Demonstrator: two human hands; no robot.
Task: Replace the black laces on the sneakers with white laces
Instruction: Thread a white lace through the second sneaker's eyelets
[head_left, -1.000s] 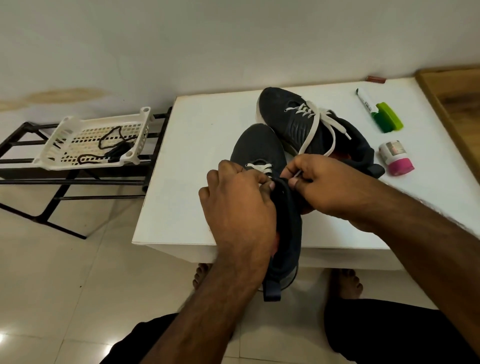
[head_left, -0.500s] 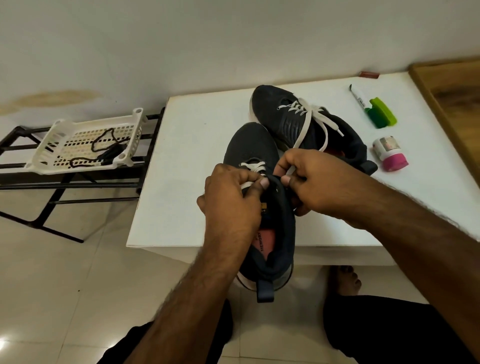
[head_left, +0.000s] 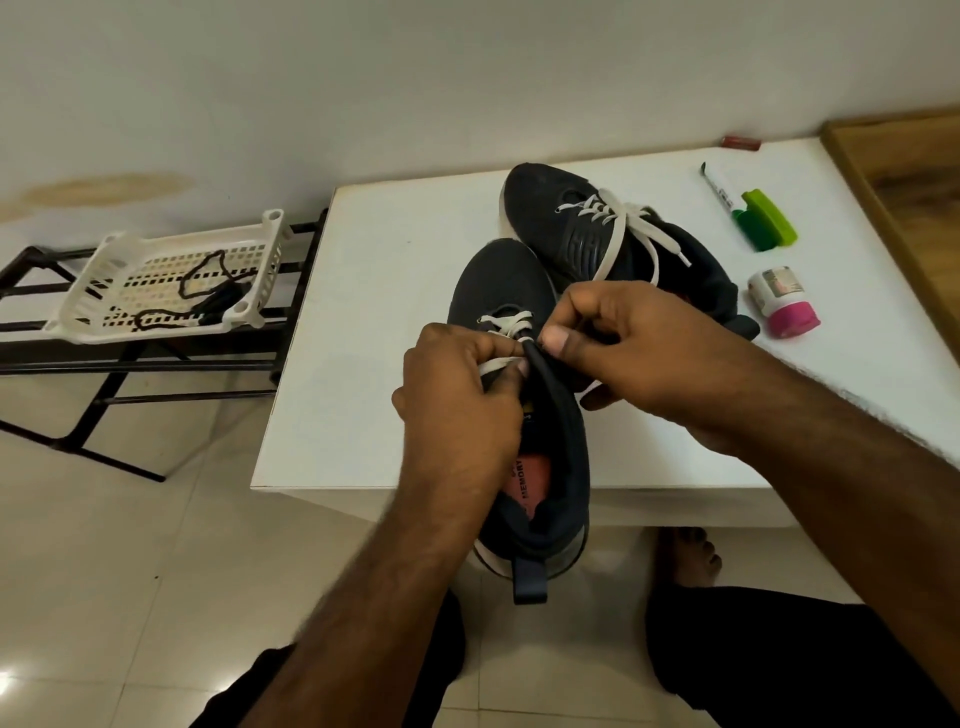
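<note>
Sneakers sit on the white surface (head_left: 374, 322). The near sneaker (head_left: 550, 467) lies with its heel hanging past the edge, toward the person. Its white lace (head_left: 506, 325) goes through only the lowest holes so far. The left hand (head_left: 462, 400) pinches one end of this lace. The right hand (head_left: 639, 353) has its fingers curled at the side of the shoe's tongue; what they pinch is hidden. The far sneaker (head_left: 587, 234) already has its white lace (head_left: 618, 234) in. The black laces (head_left: 208, 291) lie in the white basket (head_left: 88, 306) on the rack.

The lace could go into the wrong hole, or slip out of the fingers if pulled too hard. The shoe could tip off the edge, since its heel has nothing under it.

Inside the near shoe, a pink label reads "MEMORY". Writing on the marker (head_left: 719, 189) is too small to read.
</note>
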